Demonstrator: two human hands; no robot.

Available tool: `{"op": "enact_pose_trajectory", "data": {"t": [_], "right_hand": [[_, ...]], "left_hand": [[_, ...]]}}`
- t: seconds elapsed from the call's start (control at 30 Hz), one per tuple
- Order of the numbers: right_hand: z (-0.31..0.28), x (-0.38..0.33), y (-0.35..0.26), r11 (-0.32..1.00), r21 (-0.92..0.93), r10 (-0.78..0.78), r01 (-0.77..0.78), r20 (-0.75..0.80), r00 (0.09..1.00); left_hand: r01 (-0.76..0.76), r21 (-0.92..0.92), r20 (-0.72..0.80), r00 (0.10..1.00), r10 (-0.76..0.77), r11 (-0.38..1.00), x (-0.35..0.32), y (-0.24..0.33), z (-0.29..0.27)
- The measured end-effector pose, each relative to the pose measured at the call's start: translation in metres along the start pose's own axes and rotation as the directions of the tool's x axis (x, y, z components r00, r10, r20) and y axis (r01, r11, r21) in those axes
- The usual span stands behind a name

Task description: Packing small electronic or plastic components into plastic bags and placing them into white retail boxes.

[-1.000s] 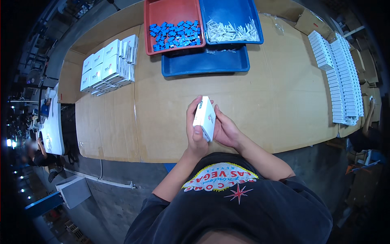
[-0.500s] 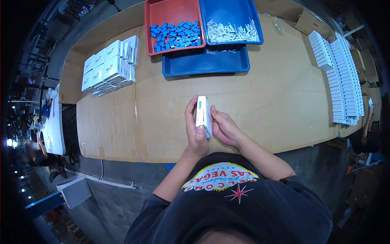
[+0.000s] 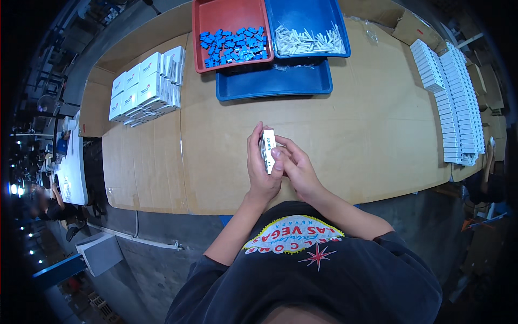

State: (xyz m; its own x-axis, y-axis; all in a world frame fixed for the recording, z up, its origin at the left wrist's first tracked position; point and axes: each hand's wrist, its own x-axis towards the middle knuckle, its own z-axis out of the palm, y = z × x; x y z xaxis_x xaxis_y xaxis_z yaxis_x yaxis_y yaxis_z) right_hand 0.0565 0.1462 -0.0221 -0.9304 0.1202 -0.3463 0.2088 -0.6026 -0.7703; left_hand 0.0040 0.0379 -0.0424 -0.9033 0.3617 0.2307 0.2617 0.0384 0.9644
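Both your hands are on one small white carton [image 3: 268, 148], held edge-up over the cardboard-covered table [image 3: 372, 140], near its front edge. Your left hand [image 3: 261, 173] wraps it from the left, fingers curled around the back; your right hand [image 3: 297, 167] pinches the near side, thumb on the narrow face. Looks like the closing or flap-tucking step on this carton, though the flap itself is too small to make out. Next move probably calls for a firm thumb press without crushing the thin card. Stacked finished-looking white cartons [image 3: 145, 89] sit far left; a red tray of blue parts [image 3: 232, 40] and a blue tray of white sticks [image 3: 307, 38] sit ahead, with an empty blue tray [image 3: 275, 86] below them. Rows of flat white cartons [image 3: 456, 102] line the right.
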Motion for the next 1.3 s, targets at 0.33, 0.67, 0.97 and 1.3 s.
{"op": "enact_pose_trajectory", "data": {"t": [0.33, 0.67, 0.97, 1.3], "right_hand": [[0.002, -0.005, 0.018, 0.942, -0.238, -0.226, 0.235, 0.066, 0.972], [0.004, -0.013, 0.016, 0.904, -0.323, -0.266, 0.279, 0.085, 0.96], [-0.005, -0.001, 0.003, 0.925, -0.34, -0.154, 0.17, 0.074, 0.985], [-0.03, -0.001, -0.025, 0.303, -0.8, -0.365, 0.517, 0.404, 0.839]], "left_hand": [[-0.132, 0.088, -0.071, 0.988, 0.139, 0.987, 0.002, -0.005, -0.001], [-0.163, 0.016, -0.062, 0.985, 0.164, 0.986, -0.001, -0.008, -0.002], [-0.139, 0.007, -0.038, 0.99, 0.139, 0.99, 0.004, -0.009, -0.002], [0.455, -0.623, 0.113, 0.857, -0.503, 0.636, 0.005, -0.006, 0.0]]}}
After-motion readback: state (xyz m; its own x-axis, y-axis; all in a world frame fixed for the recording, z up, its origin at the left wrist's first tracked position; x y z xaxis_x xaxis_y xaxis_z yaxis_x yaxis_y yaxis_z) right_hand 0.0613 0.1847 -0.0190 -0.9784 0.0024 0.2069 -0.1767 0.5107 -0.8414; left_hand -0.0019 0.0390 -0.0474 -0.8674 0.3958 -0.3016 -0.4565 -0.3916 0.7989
